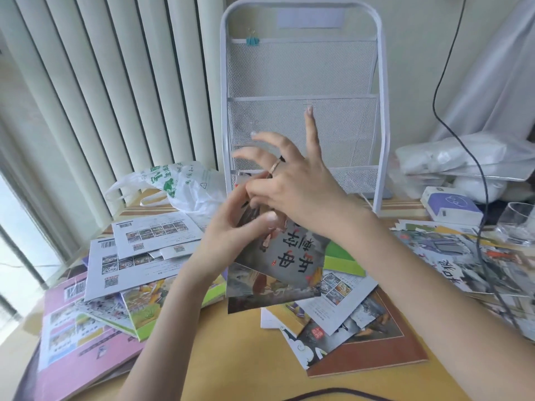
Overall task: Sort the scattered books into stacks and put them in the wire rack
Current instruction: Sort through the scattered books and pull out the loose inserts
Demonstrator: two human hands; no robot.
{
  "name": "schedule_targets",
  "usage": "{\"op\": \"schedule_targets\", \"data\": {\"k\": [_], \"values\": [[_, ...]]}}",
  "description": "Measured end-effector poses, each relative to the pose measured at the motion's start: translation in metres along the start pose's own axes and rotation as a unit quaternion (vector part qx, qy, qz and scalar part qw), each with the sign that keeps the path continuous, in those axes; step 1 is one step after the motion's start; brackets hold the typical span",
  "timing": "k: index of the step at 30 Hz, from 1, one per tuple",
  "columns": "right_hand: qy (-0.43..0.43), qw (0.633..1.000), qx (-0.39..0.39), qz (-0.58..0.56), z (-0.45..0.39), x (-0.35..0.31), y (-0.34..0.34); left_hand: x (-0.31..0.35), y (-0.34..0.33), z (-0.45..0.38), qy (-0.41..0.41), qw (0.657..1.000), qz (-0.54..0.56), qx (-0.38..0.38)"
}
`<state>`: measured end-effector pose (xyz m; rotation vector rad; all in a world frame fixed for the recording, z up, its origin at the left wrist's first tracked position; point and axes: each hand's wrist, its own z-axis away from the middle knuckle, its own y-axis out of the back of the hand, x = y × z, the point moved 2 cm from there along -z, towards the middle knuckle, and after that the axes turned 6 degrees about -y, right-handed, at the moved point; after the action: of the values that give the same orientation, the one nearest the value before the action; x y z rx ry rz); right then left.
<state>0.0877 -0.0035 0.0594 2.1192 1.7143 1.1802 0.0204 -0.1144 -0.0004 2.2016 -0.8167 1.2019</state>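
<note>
My left hand (231, 227) grips the upper left edge of a thin stack of grey picture books (285, 256), thumb across the top cover, holding it tilted above the table. My right hand (292, 180) hovers over the stack's top edge with fingers spread; its thumb side touches the books. The white wire rack (301, 91) stands upright behind my hands, its mesh pockets looking empty. More books lie scattered on the yellow table (249, 342): a pink one (75, 337) front left, white-backed ones (136, 250) at left, a brown one (373, 345) at front centre.
A white plastic bag (179, 186) lies left of the rack. At right are white bags (457, 157), a purple-and-white box (451, 206), a clear glass (518, 224) and a black cable (480, 175) crossing more books (463, 256). Vertical blinds (115, 82) fill the left.
</note>
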Motion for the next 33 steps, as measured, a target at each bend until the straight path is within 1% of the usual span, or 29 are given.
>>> {"op": "schedule_targets", "data": {"k": [2,3,4,5,6,7,8,9,10,11,12,13,14,16,18,19,20,21,22,25,26,27,29,32,33], "values": [[-0.019,0.998,0.034,-0.041,0.006,-0.002,-0.005,0.001,-0.005,0.012,-0.048,0.998,-0.045,0.0],[-0.049,0.996,0.044,-0.066,0.01,-0.001,-0.006,-0.002,-0.005,0.015,-0.058,0.996,-0.061,0.005],[-0.099,0.99,0.051,-0.091,0.016,0.001,-0.007,-0.001,-0.007,0.021,-0.069,0.995,-0.066,0.013],[-0.169,0.977,0.061,-0.118,0.025,0.005,-0.009,-0.003,-0.006,0.02,-0.073,0.994,-0.069,0.035],[-0.253,0.953,0.079,-0.15,0.037,0.011,-0.011,-0.003,-0.007,0.025,-0.076,0.994,-0.059,0.049],[-0.346,0.912,0.099,-0.195,0.051,0.018,-0.013,-0.002,-0.005,0.025,-0.077,0.994,-0.039,0.069],[-0.436,0.852,0.108,-0.27,0.063,0.024,-0.014,-0.001,-0.004,0.026,-0.079,0.993,-0.023,0.09],[-0.515,0.765,0.096,-0.374,0.074,0.028,-0.015,0.0,-0.004,0.027,-0.09,0.991,-0.013,0.103],[-0.572,0.663,0.061,-0.479,0.081,0.027,-0.016,0.001,-0.007,0.027,-0.102,0.989,-0.014,0.107],[-0.591,0.568,0.015,-0.572,0.083,0.024,-0.017,0.003,-0.01,0.025,-0.118,0.987,-0.021,0.105],[-0.59,0.514,-0.005,-0.623,0.084,0.023,-0.018,0.005,-0.013,0.021,-0.126,0.986,-0.037,0.1],[-0.592,0.508,0.001,-0.625,0.085,0.025,-0.015,0.004,-0.016,0.016,-0.129,0.986,-0.054,0.096],[-0.594,0.515,0.01,-0.618,0.085,0.028,-0.013,0.001,-0.018,0.013,-0.127,0.985,-0.07,0.09],[-0.577,0.539,0.014,-0.614,0.085,0.036,-0.007,-0.005,-0.018,0.009,-0.104,0.991,-0.062,0.065],[-0.527,0.574,-0.028,-0.626,0.084,0.035,-0.002,-0.012,-0.019,0.012,-0.057,0.996,-0.009,0.063],[-0.514,0.59,-0.056,-0.62,0.086,0.034,-0.005,-0.014,-0.02,0.014,-0.035,0.996,0.016,0.077],[-0.506,0.599,-0.071,-0.617,0.087,0.029,-0.006,-0.019,-0.021,0.015,-0.018,0.995,0.026,0.096],[-0.505,0.595,-0.071,-0.622,0.088,0.024,-0.009,-0.023,-0.023,0.016,-0.007,0.994,0.024,0.108],[-0.519,0.579,-0.064,-0.625,0.089,0.02,-0.012,-0.028,-0.024,0.016,0.003,0.993,0.021,0.114],[-0.581,0.512,-0.046,-0.631,0.1,0.015,-0.023,-0.04,-0.026,0.022,0.048,0.992,0.031,0.112],[-0.587,0.494,-0.04,-0.639,0.103,0.015,-0.025,-0.044,-0.027,0.025,0.069,0.991,0.029,0.108],[-0.585,0.487,-0.034,-0.648,0.105,0.016,-0.027,-0.049,-0.028,0.028,0.084,0.992,0.027,0.095],[-0.57,0.492,-0.036,-0.657,0.111,0.014,-0.032,-0.056,-0.028,0.033,0.098,0.992,0.026,0.079],[-0.548,0.511,-0.083,-0.657,0.126,0.007,-0.049,-0.061,-0.029,0.034,0.125,0.989,0.033,0.078],[-0.547,0.511,-0.092,-0.657,0.132,0.004,-0.056,-0.061,-0.03,0.034,0.13,0.987,0.032,0.085]]}}
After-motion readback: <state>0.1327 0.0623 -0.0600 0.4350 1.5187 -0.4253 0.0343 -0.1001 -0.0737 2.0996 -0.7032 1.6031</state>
